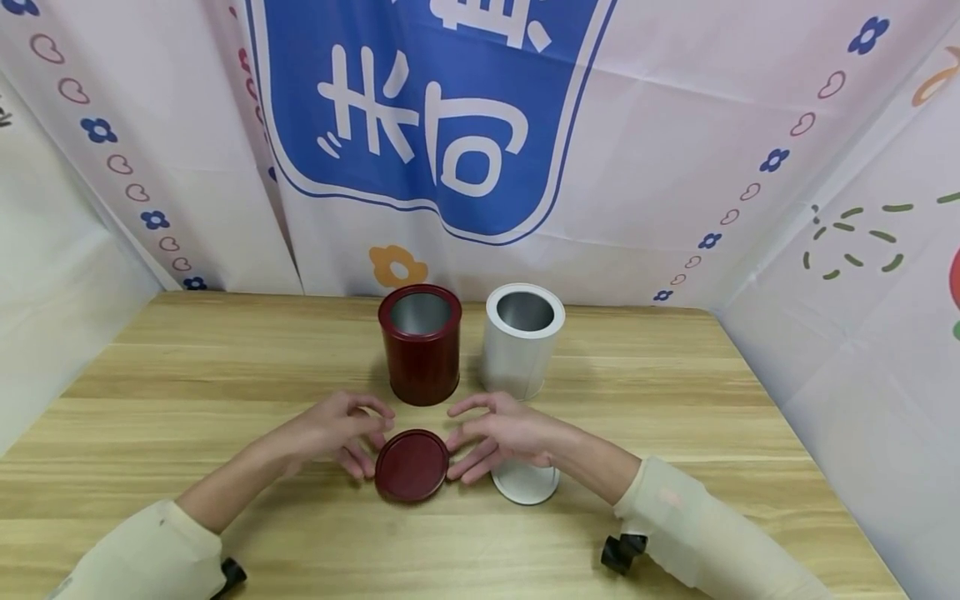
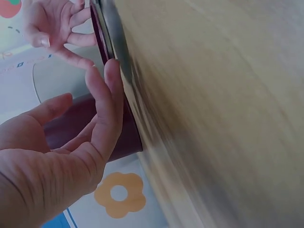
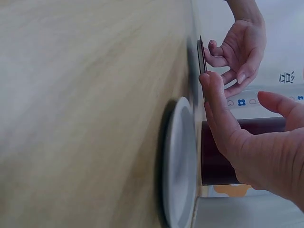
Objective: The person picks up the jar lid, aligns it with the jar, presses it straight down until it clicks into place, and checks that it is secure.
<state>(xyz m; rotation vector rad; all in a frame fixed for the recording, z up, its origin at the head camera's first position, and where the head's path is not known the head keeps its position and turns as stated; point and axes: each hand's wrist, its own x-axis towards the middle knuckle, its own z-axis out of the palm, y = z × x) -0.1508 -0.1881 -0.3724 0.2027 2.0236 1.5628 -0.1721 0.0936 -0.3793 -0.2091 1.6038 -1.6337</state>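
Observation:
A round dark red lid is between my two hands, with the fingertips of each right at its rim on opposite sides. My left hand is at its left edge, fingers loosely bent and spread. On the other side my right hand reaches in, fingers mostly straight and thumb apart. In the right wrist view the red lid appears edge-on by the fingertips. Partly under the right hand in the head view is a white lid, lying on the table.
Just behind the hands stands a dark red tin, upright with an open top. Beside it on the right is a similar white tin, also uncovered. The wooden table ends at a printed cloth behind.

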